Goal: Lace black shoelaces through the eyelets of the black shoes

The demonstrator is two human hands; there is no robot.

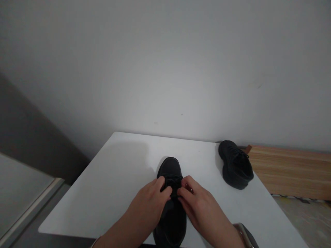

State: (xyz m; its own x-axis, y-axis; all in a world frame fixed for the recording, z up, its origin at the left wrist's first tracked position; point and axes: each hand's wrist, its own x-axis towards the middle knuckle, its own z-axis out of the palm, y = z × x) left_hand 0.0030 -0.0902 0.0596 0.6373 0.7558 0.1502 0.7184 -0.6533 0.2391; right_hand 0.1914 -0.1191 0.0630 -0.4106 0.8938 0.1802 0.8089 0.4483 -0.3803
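A black lace-up shoe (170, 166) lies on the white table (103, 193), its toe pointing toward the wall and its opening toward me. On the shoe's left side, my left hand (153, 196) is closed, finger and thumb pinched at the black shoelace (172, 179). From the other side my right hand (197, 199) pinches the lace too, its fingertips together near the eyelets. The exact loops of lace between the fingers are dark and hard to make out.
A second black shoe (235, 165) stands at the table's right edge. A pale wall (181, 75) rises behind the table. Beyond the right edge is a wood-grain panel (289, 168); a white ledge (33, 210) runs along the lower left.
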